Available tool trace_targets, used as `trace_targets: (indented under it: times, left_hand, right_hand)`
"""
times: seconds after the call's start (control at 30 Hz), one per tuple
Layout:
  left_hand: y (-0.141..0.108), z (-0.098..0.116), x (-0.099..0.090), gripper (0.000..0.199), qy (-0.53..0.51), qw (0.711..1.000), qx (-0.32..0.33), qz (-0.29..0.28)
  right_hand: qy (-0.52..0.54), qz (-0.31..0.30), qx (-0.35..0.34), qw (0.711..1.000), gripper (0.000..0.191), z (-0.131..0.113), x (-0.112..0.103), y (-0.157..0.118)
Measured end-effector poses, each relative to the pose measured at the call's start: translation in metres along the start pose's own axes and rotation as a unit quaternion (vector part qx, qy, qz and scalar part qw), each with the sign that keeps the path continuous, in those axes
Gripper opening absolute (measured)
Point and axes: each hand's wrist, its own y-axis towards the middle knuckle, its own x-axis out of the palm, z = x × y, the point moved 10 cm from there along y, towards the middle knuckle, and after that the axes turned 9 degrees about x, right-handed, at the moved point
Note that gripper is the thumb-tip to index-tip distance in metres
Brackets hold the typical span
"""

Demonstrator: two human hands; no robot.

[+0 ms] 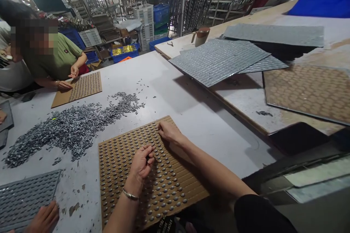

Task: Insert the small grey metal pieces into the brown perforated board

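In front of me lies a brown board [131,142] with rows of small grey oval pieces [164,200] set on it; bare grooved brown surface shows along its right side. My left hand [142,162], a bracelet at its wrist, hovers palm-up over the middle of the board. Its fingers are curled around a few dark grey oval pieces, partly hidden. Close to the board's far right corner, my right hand [169,133] is pinched with fingertips down at the end of a row. Whatever lies between those fingertips is hidden.
A large heap of loose grey pieces [79,127] spreads left of the board. Across the table a co-worker [51,51] handles a similar board [86,85]. Another person's hand [45,216] touches a grey board [27,196]. Ridged grey sheets [218,60] overhang the right table.
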Motion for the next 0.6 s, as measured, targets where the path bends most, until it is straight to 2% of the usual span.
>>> trace_targets:
  times: [0.1, 0.17, 0.23, 0.3, 0.37, 0.43, 0.53, 0.6]
  left_hand:
    - [0.000, -0.001, 0.005, 0.022, 0.001, 1.000, 0.003, 0.000]
    - [-0.001, -0.002, 0.011, 0.025, 0.001, 1.000, 0.005, -0.010]
    - [-0.003, -0.005, 0.021, 0.029, -0.003, 0.999, 0.008, -0.037]
    - [-0.004, -0.009, 0.031, 0.032, -0.008, 0.998, 0.004, -0.067]
    - [-0.005, -0.014, 0.035, 0.032, -0.011, 0.997, -0.011, -0.075]
    - [-0.004, -0.018, 0.030, 0.026, -0.010, 0.999, -0.022, -0.048]
    - [-0.003, -0.016, 0.017, 0.017, 0.000, 1.000, -0.016, 0.004]
    - [-0.003, -0.011, 0.012, 0.018, 0.013, 1.000, -0.001, 0.007]
  right_hand:
    - [0.072, 0.005, -0.025, 0.997, 0.010, -0.012, -0.010, -0.023]
    - [0.150, -0.025, -0.056, 0.987, 0.013, -0.025, -0.010, -0.045]
    - [0.219, -0.056, -0.080, 0.971, 0.013, -0.034, -0.007, -0.065]
    - [0.271, -0.058, -0.083, 0.957, 0.012, -0.033, -0.007, -0.077]
    - [0.302, -0.047, -0.065, 0.950, 0.013, -0.024, -0.007, -0.076]
    - [0.296, -0.029, -0.038, 0.954, 0.013, -0.010, -0.008, -0.067]
    - [0.230, 0.010, -0.016, 0.973, 0.011, 0.006, -0.012, -0.047]
    - [0.189, 0.012, -0.007, 0.982, 0.010, 0.012, -0.009, -0.035]
